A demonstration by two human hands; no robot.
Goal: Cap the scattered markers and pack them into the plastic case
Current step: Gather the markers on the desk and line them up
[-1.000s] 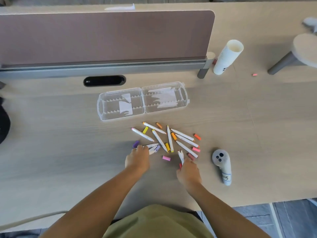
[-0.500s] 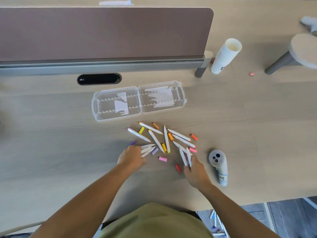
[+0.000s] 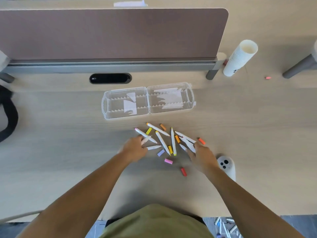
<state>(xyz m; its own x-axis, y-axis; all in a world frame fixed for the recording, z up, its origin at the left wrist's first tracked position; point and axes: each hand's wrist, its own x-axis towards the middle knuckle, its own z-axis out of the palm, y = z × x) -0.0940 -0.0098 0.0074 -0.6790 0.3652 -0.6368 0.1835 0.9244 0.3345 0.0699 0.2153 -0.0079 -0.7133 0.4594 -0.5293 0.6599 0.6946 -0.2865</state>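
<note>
Head view: you look down on a pale wooden table [image 3: 68, 152], with its near edge against your body.
Case: the clear plastic case [image 3: 148, 100] lies opened flat, both halves facing up. It sits about mid-table, just on your side of the black oval cable slot [image 3: 110, 78].
Markers: the white-barrelled markers [image 3: 173, 141] lie criss-crossed in a loose pile on the tabletop, between the case and the near edge.
Caps: a yellow cap [image 3: 148, 131], an orange cap [image 3: 163, 127], a lilac cap [image 3: 160, 152], a pink cap [image 3: 168, 160] and a red cap [image 3: 183, 171] lie loose in and around the pile. The red one is closest to the near edge.
Left hand: your left hand [image 3: 135, 148] is at the pile's left side, its fingers curled round one white marker with a reddish tip [image 3: 146, 139].
Right hand: your right hand [image 3: 202, 157] is at the pile's right side, its fingers reaching onto a blurred white marker [image 3: 188, 145]. The blur hides whether they grip it.
Right side: a white hand controller [image 3: 226, 164] lies just beside your right wrist.
Far edge: a stack of white paper cups [image 3: 240, 59] leans near the end of the brown divider panel [image 3: 109, 33].
</note>
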